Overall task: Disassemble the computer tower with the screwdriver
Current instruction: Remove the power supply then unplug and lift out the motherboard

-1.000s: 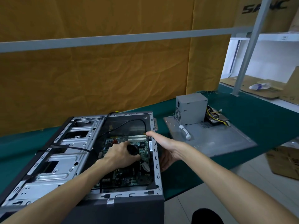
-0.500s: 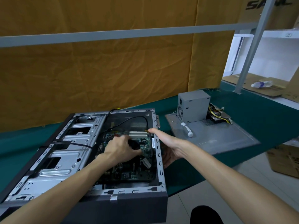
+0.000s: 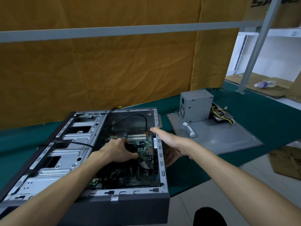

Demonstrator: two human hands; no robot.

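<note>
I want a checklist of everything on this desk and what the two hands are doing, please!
Surface: green table, partly covered by parts.
Job's things: computer tower lies on its side, open, motherboard showing; a black screwdriver handle is gripped inside.
Clutter: power supply and white-handled tool rest on the removed side panel.
Hands: left hand grips the screwdriver handle; right hand holds the tower's right wall, thumb on top.
Cables: black cable loops inside the tower; yellow wires beside the power supply.
Surroundings: orange cloth, grey rail, cardboard on the floor.
</note>
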